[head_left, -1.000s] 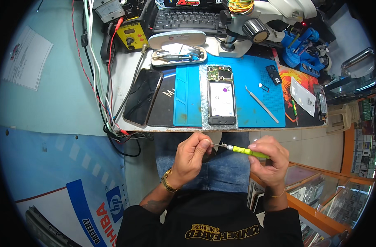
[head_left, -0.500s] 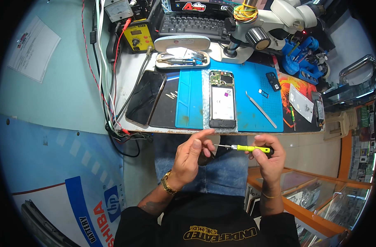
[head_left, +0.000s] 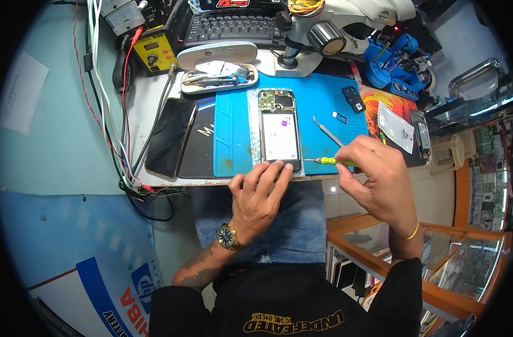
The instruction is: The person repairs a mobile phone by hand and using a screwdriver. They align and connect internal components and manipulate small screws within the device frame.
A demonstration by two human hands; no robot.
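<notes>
An opened phone (head_left: 280, 137) lies on clear bubble wrap (head_left: 255, 121) over a blue repair mat (head_left: 231, 140), its green circuit board and white battery exposed. The fingertips of my left hand (head_left: 257, 194), spread out, rest on the phone's near end. In my right hand (head_left: 380, 177) a yellow-green screwdriver (head_left: 326, 161) is gripped, its thin shaft pointing left towards the phone's lower right edge. Whether the tip touches the phone I cannot tell. Grey tweezers (head_left: 326, 132) lie just beyond the right hand, which covers their near end.
A dark phone (head_left: 171, 137) lies at the left. Behind the mat stand an open case of tools (head_left: 218, 78) and a microscope (head_left: 324, 42). A SIM tray (head_left: 339, 118), a black camera cover (head_left: 353, 100) and a white packet (head_left: 395, 126) lie to the right.
Both hands have moved up from over my lap to the table's front edge. My left hand now touches the phone, and the screwdriver in my right hand has come beside it.
</notes>
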